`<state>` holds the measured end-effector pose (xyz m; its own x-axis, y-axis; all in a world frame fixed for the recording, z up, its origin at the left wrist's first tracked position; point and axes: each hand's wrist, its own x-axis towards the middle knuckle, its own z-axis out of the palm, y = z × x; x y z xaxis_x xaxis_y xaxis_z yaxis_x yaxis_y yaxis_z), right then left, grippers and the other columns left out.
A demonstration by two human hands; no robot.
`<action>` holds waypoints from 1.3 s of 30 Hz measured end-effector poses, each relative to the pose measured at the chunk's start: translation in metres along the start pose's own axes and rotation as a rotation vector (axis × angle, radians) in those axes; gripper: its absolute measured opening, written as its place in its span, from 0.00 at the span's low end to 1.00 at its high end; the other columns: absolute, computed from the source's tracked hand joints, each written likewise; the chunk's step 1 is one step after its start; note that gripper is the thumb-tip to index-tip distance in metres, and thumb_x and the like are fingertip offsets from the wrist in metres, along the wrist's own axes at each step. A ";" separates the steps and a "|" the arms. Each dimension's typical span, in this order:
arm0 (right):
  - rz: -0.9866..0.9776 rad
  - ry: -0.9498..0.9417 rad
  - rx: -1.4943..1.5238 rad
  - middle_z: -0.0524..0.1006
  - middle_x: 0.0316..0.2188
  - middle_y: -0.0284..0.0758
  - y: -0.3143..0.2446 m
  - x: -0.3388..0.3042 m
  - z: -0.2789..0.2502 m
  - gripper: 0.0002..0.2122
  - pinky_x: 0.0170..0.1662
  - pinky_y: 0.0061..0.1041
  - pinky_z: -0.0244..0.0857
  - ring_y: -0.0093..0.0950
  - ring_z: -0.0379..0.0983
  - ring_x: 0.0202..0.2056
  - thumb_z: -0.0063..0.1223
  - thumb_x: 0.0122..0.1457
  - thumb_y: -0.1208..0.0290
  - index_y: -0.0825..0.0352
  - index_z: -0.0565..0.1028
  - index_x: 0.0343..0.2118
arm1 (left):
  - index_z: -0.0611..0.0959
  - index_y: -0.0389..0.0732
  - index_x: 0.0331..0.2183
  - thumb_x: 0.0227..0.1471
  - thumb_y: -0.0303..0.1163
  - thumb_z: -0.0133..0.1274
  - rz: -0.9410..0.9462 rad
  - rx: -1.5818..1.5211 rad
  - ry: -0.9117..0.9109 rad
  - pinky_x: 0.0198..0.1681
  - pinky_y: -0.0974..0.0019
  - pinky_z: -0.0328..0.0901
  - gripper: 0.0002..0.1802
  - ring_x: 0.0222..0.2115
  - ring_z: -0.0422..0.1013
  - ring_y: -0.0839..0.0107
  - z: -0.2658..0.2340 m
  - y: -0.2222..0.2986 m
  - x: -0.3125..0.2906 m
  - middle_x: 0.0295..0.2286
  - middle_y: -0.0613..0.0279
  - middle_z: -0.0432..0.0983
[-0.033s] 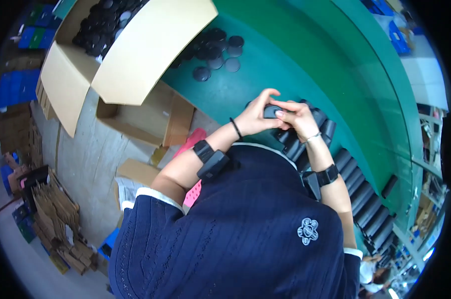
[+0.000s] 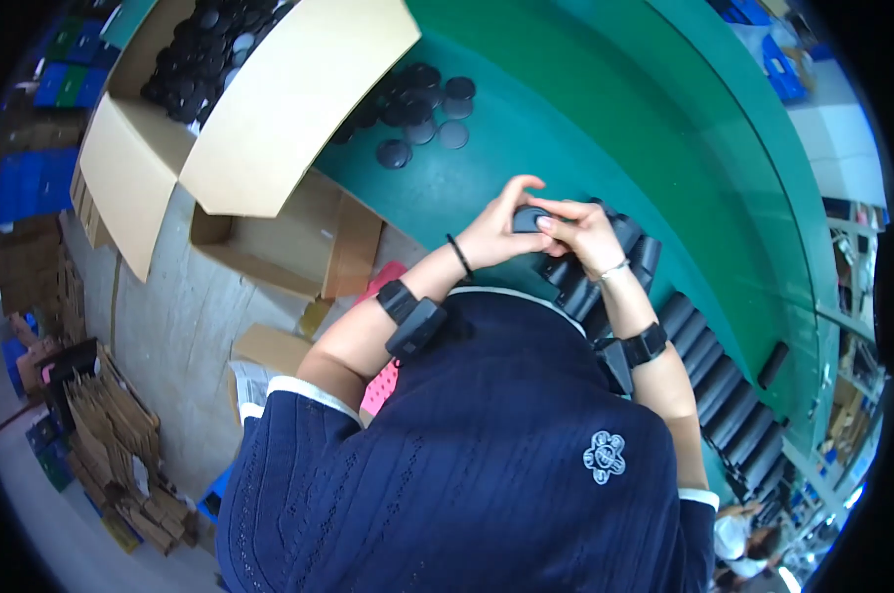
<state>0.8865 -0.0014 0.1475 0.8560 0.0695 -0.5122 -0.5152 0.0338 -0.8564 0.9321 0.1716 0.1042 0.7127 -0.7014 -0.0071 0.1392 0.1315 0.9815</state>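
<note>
My left hand [image 2: 496, 232] is closed round a dark, rounded cap-like piece [image 2: 527, 219], its index finger arched over the far side. My right hand [image 2: 587, 237] meets it from the right, with the thumb pressed on the piece and the fingers bent above it. Whether the piece sits on the end of a tube cannot be seen behind the fingers. Black tubes [image 2: 647, 259] lie close beside and under my right hand. Farther off, to the left, black round discs [image 2: 419, 104] are scattered on the green table [image 2: 487, 128].
An open cardboard box [image 2: 299, 109] full of black discs stands at the far left, its flap over the table edge. Below it is another open box [image 2: 269, 242]. A row of black tubes [image 2: 724, 395] lies along the right. Flattened cardboard [image 2: 116, 425] is stacked at the left.
Both hands and the dark piece appear very slightly farther left in the picture, as do the discs on the table. The grip looks the same.
</note>
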 end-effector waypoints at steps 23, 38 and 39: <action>-0.176 0.090 0.054 0.75 0.29 0.29 0.025 -0.017 -0.009 0.13 0.25 0.13 0.65 0.15 0.69 0.21 0.51 0.60 0.68 0.68 0.76 0.45 | 0.60 0.37 0.53 0.43 0.38 0.64 0.095 0.419 0.134 0.53 0.63 0.58 0.41 0.50 0.62 0.65 0.014 -0.001 -0.022 0.46 0.54 0.65; -0.318 0.047 -0.063 0.72 0.44 0.34 0.020 0.005 -0.029 0.26 0.48 0.20 0.64 0.21 0.69 0.43 0.57 0.56 0.69 0.65 0.65 0.58 | 0.63 0.41 0.53 0.55 0.32 0.53 -0.033 -0.237 0.195 0.45 0.67 0.64 0.26 0.45 0.65 0.73 0.000 0.019 0.019 0.41 0.60 0.68; -0.448 0.056 -0.290 0.69 0.49 0.36 0.013 -0.007 -0.029 0.31 0.53 0.24 0.59 0.25 0.66 0.48 0.60 0.52 0.69 0.64 0.61 0.60 | 0.63 0.42 0.53 0.56 0.34 0.51 -0.019 -0.402 0.178 0.47 0.65 0.64 0.25 0.45 0.65 0.71 0.001 0.031 0.022 0.43 0.58 0.68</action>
<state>0.8748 -0.0300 0.1380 0.9944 0.0582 -0.0885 -0.0729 -0.2295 -0.9706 0.9514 0.1599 0.1345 0.8097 -0.5796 -0.0916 0.3848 0.4067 0.8286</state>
